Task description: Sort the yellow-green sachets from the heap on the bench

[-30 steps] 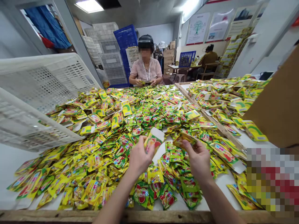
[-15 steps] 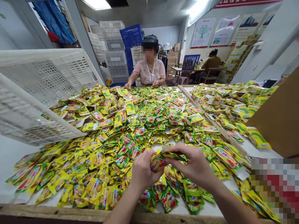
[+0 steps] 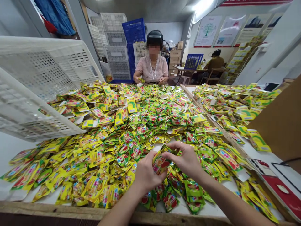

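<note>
Both my hands meet just above the near middle of the table, over a heap of small yellow and green sachets point(image 3: 141, 125). My left hand point(image 3: 145, 172) is closed around a small stack of sachets point(image 3: 160, 162) showing red fruit prints. My right hand point(image 3: 185, 158) pinches the top edge of the same stack from the right, fingers curled. Green sachets point(image 3: 190, 191) lie in a loose pile right under my wrists.
A tilted white plastic crate point(image 3: 42, 81) sits at the left. A wooden divider point(image 3: 204, 114) separates a second sachet pile at the right. A brown cardboard sheet point(image 3: 282, 122) stands at far right. A person point(image 3: 152, 67) works across the table; another person point(image 3: 213, 62) sits behind.
My hands, apart one second ago with a sachet in each, have come together on one stack. The view has shifted slightly; the person opposite has drawn both hands in.
</note>
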